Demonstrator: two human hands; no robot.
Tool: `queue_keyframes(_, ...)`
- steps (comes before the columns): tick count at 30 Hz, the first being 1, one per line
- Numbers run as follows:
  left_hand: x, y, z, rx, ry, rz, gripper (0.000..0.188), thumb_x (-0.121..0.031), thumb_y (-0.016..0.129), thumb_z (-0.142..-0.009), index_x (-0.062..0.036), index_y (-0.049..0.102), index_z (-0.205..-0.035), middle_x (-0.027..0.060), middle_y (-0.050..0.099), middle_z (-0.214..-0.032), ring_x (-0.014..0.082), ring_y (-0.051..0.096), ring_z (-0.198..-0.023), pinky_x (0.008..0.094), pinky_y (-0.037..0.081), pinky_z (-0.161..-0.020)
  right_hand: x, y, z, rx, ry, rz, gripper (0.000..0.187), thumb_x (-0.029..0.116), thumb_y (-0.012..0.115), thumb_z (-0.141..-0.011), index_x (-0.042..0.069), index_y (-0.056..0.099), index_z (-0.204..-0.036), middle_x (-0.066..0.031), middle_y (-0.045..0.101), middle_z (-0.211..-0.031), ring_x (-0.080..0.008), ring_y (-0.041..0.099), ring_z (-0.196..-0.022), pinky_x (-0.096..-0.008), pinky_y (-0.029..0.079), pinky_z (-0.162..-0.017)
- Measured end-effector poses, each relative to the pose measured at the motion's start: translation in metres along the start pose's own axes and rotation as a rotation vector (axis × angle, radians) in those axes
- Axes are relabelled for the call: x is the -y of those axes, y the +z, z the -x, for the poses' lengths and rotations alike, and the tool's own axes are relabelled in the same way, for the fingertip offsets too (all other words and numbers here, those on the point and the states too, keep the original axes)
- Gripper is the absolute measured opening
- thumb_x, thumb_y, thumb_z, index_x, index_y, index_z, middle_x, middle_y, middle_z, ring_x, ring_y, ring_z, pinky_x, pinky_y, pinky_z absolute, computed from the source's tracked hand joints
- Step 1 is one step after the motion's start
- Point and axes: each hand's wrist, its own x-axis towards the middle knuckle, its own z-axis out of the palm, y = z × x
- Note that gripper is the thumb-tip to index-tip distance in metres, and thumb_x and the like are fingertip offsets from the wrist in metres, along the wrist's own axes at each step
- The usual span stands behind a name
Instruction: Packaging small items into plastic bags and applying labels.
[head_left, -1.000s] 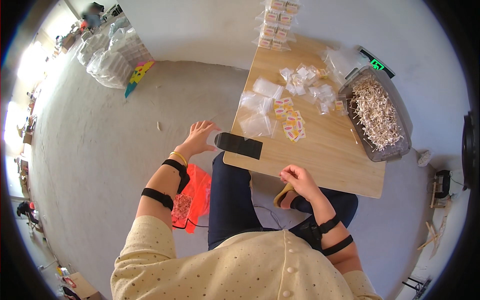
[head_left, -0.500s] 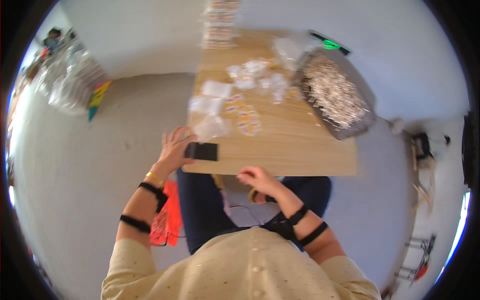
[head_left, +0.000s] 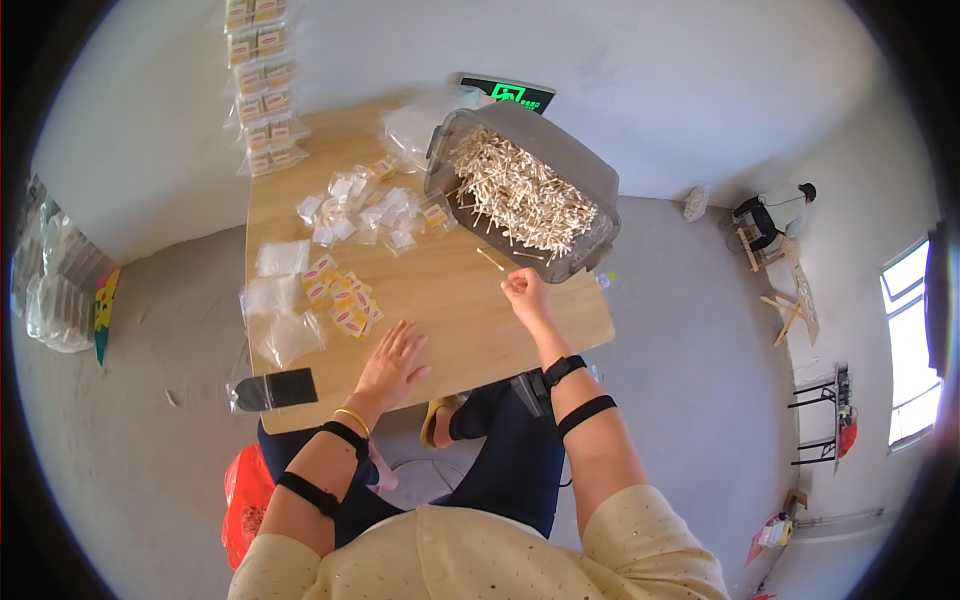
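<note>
My left hand [head_left: 393, 362] lies palm down near the table's front edge, fingers stretched and nothing in it. My right hand [head_left: 527, 296] is closed, fingertips pressed together, just below a single cotton swab [head_left: 490, 259] on the tabletop; what it holds, if anything, is hidden. Beyond it, a grey plastic bin [head_left: 600, 172] stands tilted with a heap of cotton swabs [head_left: 525, 195] inside. Left of centre are yellow-and-white printed cards [head_left: 345, 302], beside stacked clear plastic bags [head_left: 275, 297]. A black flat rectangular piece [head_left: 280, 389] with clear plastic around it lies at the front left corner.
Filled small clear packets [head_left: 365, 208] are heaped mid-table, left of the bin. A strip of packed bags [head_left: 265, 90] hangs at the far left. A green lit sign [head_left: 508, 93] is behind the bin. A red bag [head_left: 246, 505] sits below the table's left side.
My left hand has left the black piece, which now lies farther left in view, and rests on the table. My right hand has moved forward over the table toward the bin. The view has shifted.
</note>
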Motion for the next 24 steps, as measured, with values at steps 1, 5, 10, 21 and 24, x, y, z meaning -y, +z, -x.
queue_keyframes(1, 0.002, 0.004, -0.006, 0.023, 0.051, -0.109, 0.054, -0.027, 0.065, -0.09, -0.0062, 0.049, -0.137, 0.0187, 0.041, -0.149, 0.0354, 0.036, -0.141, 0.0452, 0.031, -0.118, -0.002, 0.0, -0.01, -0.006, 0.01, 0.032, 0.029, 0.024, 0.077, -0.084, 0.006, 0.065, -0.103, -0.0067, 0.071, -0.088, -0.019, 0.066, -0.077, -0.0337, 0.054, -0.073)
queue_keyframes(5, 0.005, 0.005, -0.013, 0.074, 0.033, -0.181, 0.058, -0.027, 0.065, -0.088, -0.0067, 0.049, -0.14, 0.0194, 0.038, -0.152, 0.0352, 0.033, -0.145, 0.0455, 0.025, -0.121, 0.008, 0.005, -0.055, 0.045, 0.06, 0.097, 0.036, 0.024, 0.079, -0.081, 0.007, 0.063, -0.109, -0.0099, 0.07, -0.096, -0.0229, 0.067, -0.086, -0.036, 0.054, -0.076)
queue_keyframes(10, 0.002, 0.002, -0.017, 0.1, 0.01, -0.115, 0.057, -0.022, 0.065, -0.085, -0.0083, 0.052, -0.139, 0.0175, 0.038, -0.153, 0.0337, 0.034, -0.144, 0.0449, 0.027, -0.121, 0.035, 0.022, -0.112, -0.011, -0.207, 0.333, 0.056, 0.036, 0.078, -0.081, 0.009, 0.057, -0.125, -0.0125, 0.064, -0.119, -0.0317, 0.06, -0.109, -0.0437, 0.048, -0.092)
queue_keyframes(21, 0.002, 0.0, -0.02, 0.082, -0.027, -0.073, 0.057, -0.016, 0.066, -0.08, -0.0087, 0.054, -0.135, 0.0178, 0.042, -0.15, 0.0365, 0.038, -0.141, 0.0471, 0.032, -0.118, 0.045, 0.069, -0.146, -0.194, -0.131, 0.723, 0.056, 0.021, 0.073, -0.082, 0.02, 0.048, -0.132, -0.0109, 0.048, -0.124, -0.0353, 0.054, -0.109, -0.0492, 0.048, -0.084)
queue_keyframes(24, 0.0, 0.0, -0.023, 0.081, -0.016, -0.063, 0.057, -0.016, 0.066, -0.08, -0.0091, 0.054, -0.135, 0.0175, 0.042, -0.15, 0.0363, 0.038, -0.141, 0.0468, 0.032, -0.118, 0.027, 0.056, -0.143, -0.219, -0.243, 0.591, 0.043, 0.01, 0.07, -0.083, 0.017, 0.053, -0.122, -0.0103, 0.051, -0.118, -0.0328, 0.057, -0.105, -0.0452, 0.051, -0.08)
